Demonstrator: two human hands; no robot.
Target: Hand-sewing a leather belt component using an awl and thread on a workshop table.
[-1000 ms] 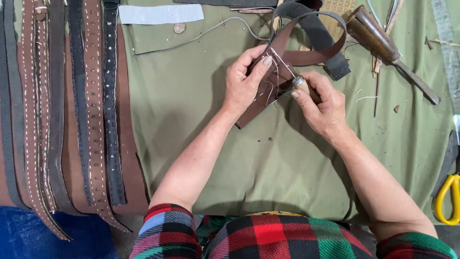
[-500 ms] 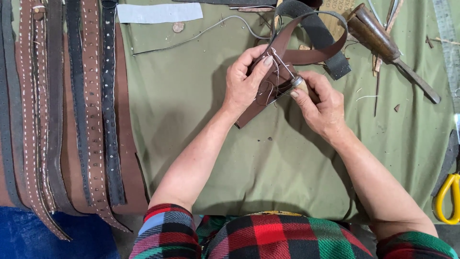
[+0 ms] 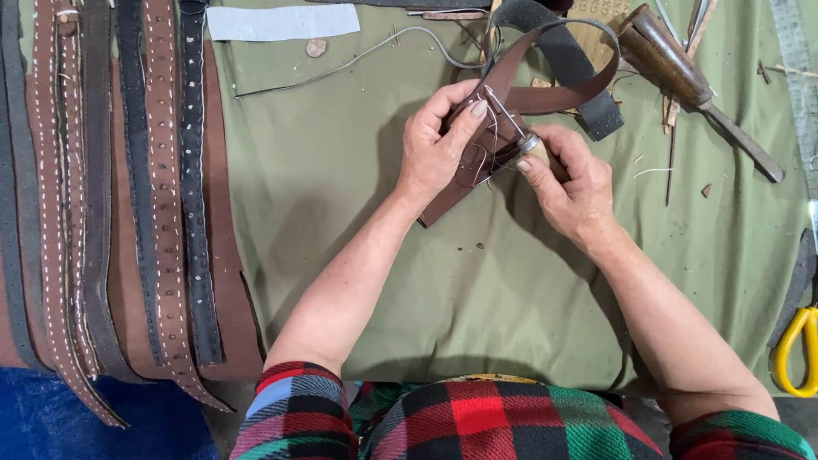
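Near the worktop's far edge, the left hand [image 3: 439,149] pinches the brown strap [image 3: 477,162] steady so the right hand's [image 3: 571,183] clenched grip can drive the awl [image 3: 511,126] through.

An olive-green cloth [image 3: 358,281] covers the worktop. At nine o'clock a row of stitched leather straps [image 3: 162,213], brown and black, lies side by side, running lengthwise. At twelve o'clock rests a pale rectangular strip [image 3: 281,21], with a thin grey cord [image 3: 358,58] curving just beside it. At one to two o'clock lies a wooden-handled tool [image 3: 682,77] with a dark blade, small scraps scattered near it. At four o'clock yellow scissor handles [image 3: 797,349] show at the edge.
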